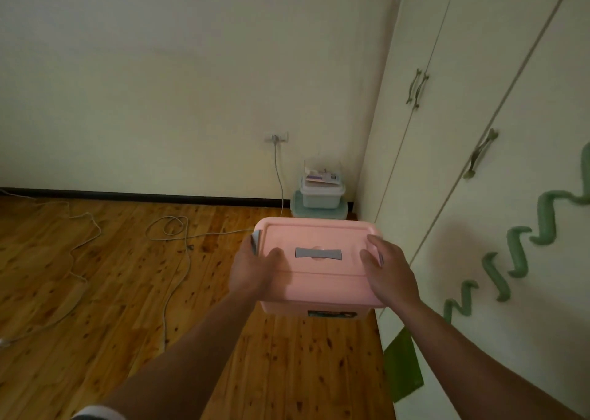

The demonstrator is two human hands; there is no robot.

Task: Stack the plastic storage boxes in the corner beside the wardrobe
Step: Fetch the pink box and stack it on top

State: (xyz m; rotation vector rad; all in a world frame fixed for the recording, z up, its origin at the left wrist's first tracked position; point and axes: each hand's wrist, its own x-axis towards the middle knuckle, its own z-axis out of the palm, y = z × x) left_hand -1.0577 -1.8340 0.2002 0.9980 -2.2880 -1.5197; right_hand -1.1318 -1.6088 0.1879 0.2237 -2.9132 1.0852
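My left grip (255, 266) and right grip (388, 266) clasp the two short ends of the pink storage box (316, 282). Both thumbs lie on its lid and the fingers curl over the edges by the grey side latches (256, 241). A grey handle (318, 253) lies flat in the middle of the lid between my thumbs. I hold the box level above the wooden floor (95, 292), just beside the white wardrobe (479, 132) on my right.

Farther off, in the corner where wall meets wardrobe, I see a stack. A teal box (319, 212) sits at the bottom and a pale box (322, 196) rests on it. A clear container (322, 172) holding papers tops it. A white cable (178, 228) runs from a wall socket (276, 137) down across the floor.
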